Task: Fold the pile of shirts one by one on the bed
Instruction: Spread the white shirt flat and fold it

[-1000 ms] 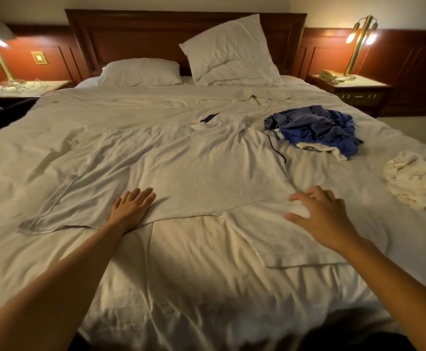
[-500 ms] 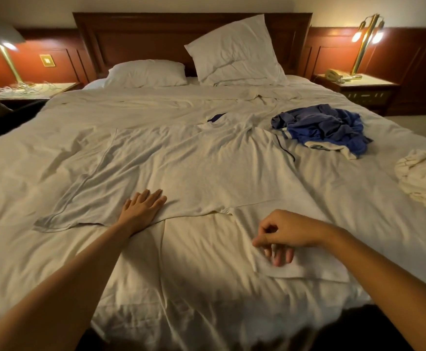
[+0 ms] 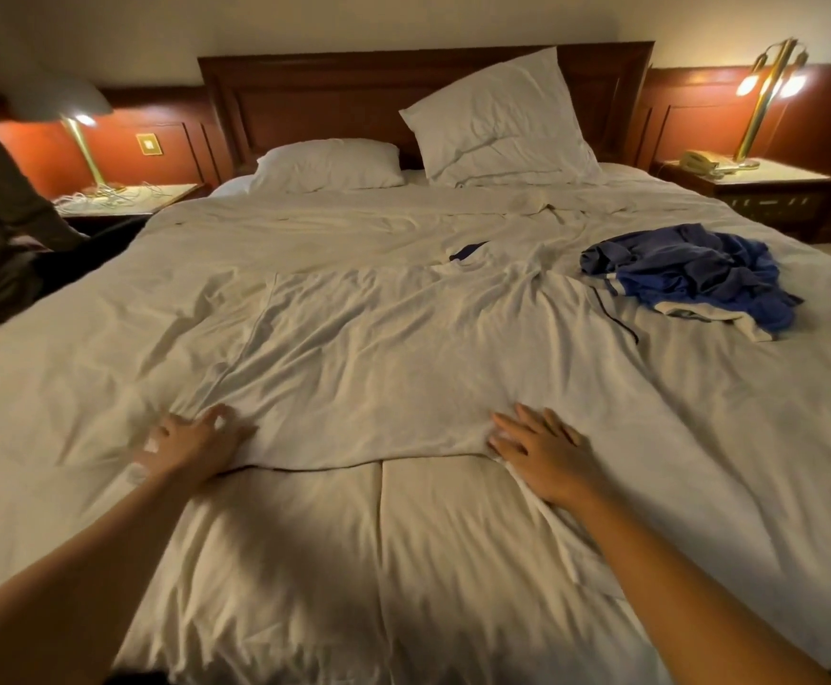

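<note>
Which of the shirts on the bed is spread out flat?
The white shirt, the one the left hand and right hand touch at its near hem. The blue shirt farther back lies crumpled in a heap.

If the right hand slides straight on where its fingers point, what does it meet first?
Only the flat white shirt under the right hand; the fingers point up-left across it. The blue shirt lies aside, so the way looks free.

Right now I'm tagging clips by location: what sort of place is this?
Probably a hotel room: a wide bed with wooden headboard, a brass bedside lamp, and a telephone on the nightstand.
</note>
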